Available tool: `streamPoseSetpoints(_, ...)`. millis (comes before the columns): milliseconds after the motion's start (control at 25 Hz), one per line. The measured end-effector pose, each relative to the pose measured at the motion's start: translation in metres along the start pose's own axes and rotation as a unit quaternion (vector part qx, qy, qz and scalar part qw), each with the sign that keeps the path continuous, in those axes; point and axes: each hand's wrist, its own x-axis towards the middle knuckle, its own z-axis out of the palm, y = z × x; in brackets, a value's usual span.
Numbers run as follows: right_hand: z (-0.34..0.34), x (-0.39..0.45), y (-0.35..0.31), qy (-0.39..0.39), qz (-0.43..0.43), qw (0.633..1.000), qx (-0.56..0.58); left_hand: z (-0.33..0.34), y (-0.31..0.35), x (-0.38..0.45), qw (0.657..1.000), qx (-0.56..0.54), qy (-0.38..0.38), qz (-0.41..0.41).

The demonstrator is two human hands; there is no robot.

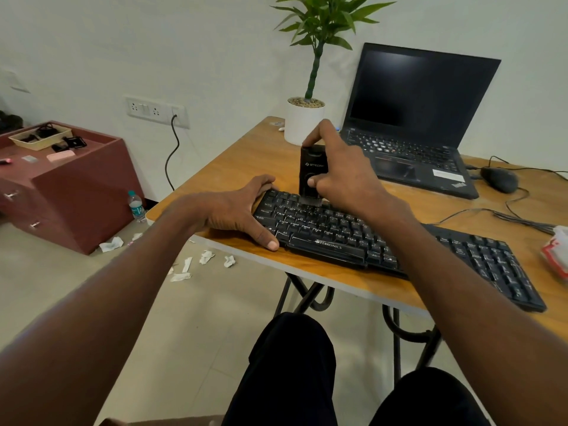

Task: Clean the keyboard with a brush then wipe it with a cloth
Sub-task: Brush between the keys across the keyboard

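Observation:
A black keyboard (344,238) lies slanted across the front of the wooden table (264,161). My right hand (341,173) grips a black block-shaped brush (311,170) upright, its bristles touching the keys in the top row near the keyboard's left end. My left hand (242,210) holds the left end of the keyboard, fingers over its far corner and thumb pressed at its near edge. A white and red crumpled cloth or packet (556,253) lies at the table's right edge, partly cut off by the frame.
An open black laptop (412,124) stands behind the keyboard, a black mouse (499,179) and cables to its right. A white potted plant (304,121) sits at the back. Left of the table are a maroon cabinet (70,192), a water bottle (136,207) and paper scraps (203,259) on the floor.

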Motion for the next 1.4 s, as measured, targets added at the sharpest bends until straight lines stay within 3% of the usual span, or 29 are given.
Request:
streamPoseSetpoints(120,-0.007,-0.006,0.003,-0.027,-0.006,1.000,0.006,0.001,0.001,0.000,1.000,0.003,0.000,0.005)
streamPoseSetpoints(200,-0.010,-0.010,0.003,-0.014,-0.007,0.999,-0.052,0.000,0.000,0.000,1.000,0.003,-0.003,0.004)
streamPoseSetpoints(320,-0.013,-0.016,0.004,-0.015,-0.011,1.000,-0.012,0.000,0.001,0.000,1.000,0.009,-0.003,0.008)
streamPoseSetpoints(440,-0.014,-0.018,0.006,-0.004,0.007,0.999,-0.044,-0.001,0.000,0.000,1.000,0.006,-0.001,0.010)
streamPoseSetpoints(600,-0.012,-0.019,0.009,-0.007,0.021,0.998,0.054,0.000,0.000,-0.001,1.000,-0.001,-0.004,0.011)
streamPoseSetpoints(800,-0.034,-0.014,0.011,-0.061,0.036,0.989,-0.133,0.001,0.000,-0.001,1.000,0.001,0.001,0.011)
streamPoseSetpoints(880,-0.031,-0.012,0.008,-0.070,0.031,0.985,-0.152,0.001,0.001,-0.001,1.000,-0.002,0.004,0.009)
streamPoseSetpoints(960,-0.025,-0.011,0.008,-0.061,0.033,0.992,-0.103,0.001,0.000,-0.001,1.000,-0.004,0.006,0.009)
streamPoseSetpoints(1080,-0.023,-0.012,0.012,-0.014,0.058,0.995,0.085,0.000,-0.002,0.000,1.000,-0.004,0.002,0.016)
streamPoseSetpoints(1120,-0.022,-0.014,0.016,-0.003,0.055,0.994,0.091,-0.001,-0.003,0.000,1.000,-0.005,0.001,0.017)
streamPoseSetpoints(1320,-0.034,-0.019,0.024,-0.021,0.066,0.993,-0.098,-0.001,-0.001,-0.001,1.000,-0.003,0.000,0.015)
streamPoseSetpoints(1400,-0.031,-0.019,0.020,-0.009,0.058,0.997,-0.054,-0.001,0.000,-0.001,1.000,-0.004,-0.002,0.014)
